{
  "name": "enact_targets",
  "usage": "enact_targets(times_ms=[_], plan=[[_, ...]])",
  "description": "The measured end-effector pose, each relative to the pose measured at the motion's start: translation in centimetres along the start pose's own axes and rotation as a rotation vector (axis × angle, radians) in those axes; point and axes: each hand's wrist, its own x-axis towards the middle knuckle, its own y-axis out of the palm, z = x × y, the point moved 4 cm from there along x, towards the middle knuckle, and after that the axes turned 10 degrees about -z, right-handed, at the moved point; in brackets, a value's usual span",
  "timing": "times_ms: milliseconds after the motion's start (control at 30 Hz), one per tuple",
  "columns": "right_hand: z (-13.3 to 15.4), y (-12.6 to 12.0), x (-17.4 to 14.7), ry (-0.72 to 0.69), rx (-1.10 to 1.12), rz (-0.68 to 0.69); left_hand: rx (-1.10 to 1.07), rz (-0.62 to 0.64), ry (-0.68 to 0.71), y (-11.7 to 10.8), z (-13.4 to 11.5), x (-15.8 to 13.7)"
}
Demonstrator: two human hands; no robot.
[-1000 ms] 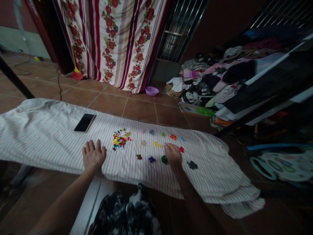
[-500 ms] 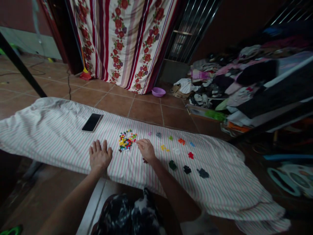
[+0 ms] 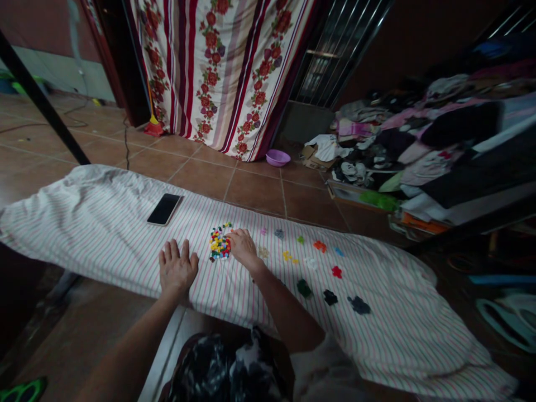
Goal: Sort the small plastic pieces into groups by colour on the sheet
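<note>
A mixed pile of tiny coloured pieces point(image 3: 218, 244), like small toy bricks, lies on the striped cloth point(image 3: 125, 245). My right hand point(image 3: 243, 247) is at the pile's right edge, its fingers bent and drawn together. Whatever the fingertips hold, if anything, is too small to make out. My left hand point(image 3: 177, 267) rests flat on the cloth left of the pile, fingers spread, holding nothing. To the right lie small one-colour groups: yellow pieces point(image 3: 288, 256), orange pieces point(image 3: 320, 246), red pieces point(image 3: 336, 272), dark green pieces point(image 3: 304, 288), black pieces point(image 3: 330, 297) and dark grey pieces point(image 3: 359, 305).
A phone point(image 3: 164, 209) lies on the cloth beyond my left hand. On the tiled floor behind stand a purple basin point(image 3: 278, 158) and a red broom head point(image 3: 154, 128) by a floral curtain point(image 3: 226, 72). Clothes point(image 3: 377, 134) are heaped at the right.
My right hand has moved forward and left against the pile, uncovering a beige group beside it. My left hand stays flat on the cloth. The view has shifted slightly.
</note>
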Motion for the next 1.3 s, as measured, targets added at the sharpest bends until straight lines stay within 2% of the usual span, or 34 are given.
enact_targets(times_ms=[400, 733, 933, 1167, 1300], plan=[[-0.6, 0.3, 0.3, 0.038, -0.019, 0.035, 0.027, 0.013, 0.005, -0.2, -0.1, 0.1], [-0.6, -0.1, 0.1, 0.027, 0.054, -0.011, -0.007, 0.001, -0.009, -0.1, 0.0, 0.1], [-1.4, -0.2, 0.0, 0.053, 0.119, -0.105, 0.000, -0.010, 0.001, 0.0, 0.0, 0.0], [-2.7, 0.2, 0.0, 0.198, 0.173, -0.102, 0.015, -0.025, 0.003, 0.0, 0.0, 0.1], [-2.7, 0.5, 0.1, 0.206, 0.187, -0.054, 0.026, -0.050, 0.011, 0.0, 0.0, 0.0]])
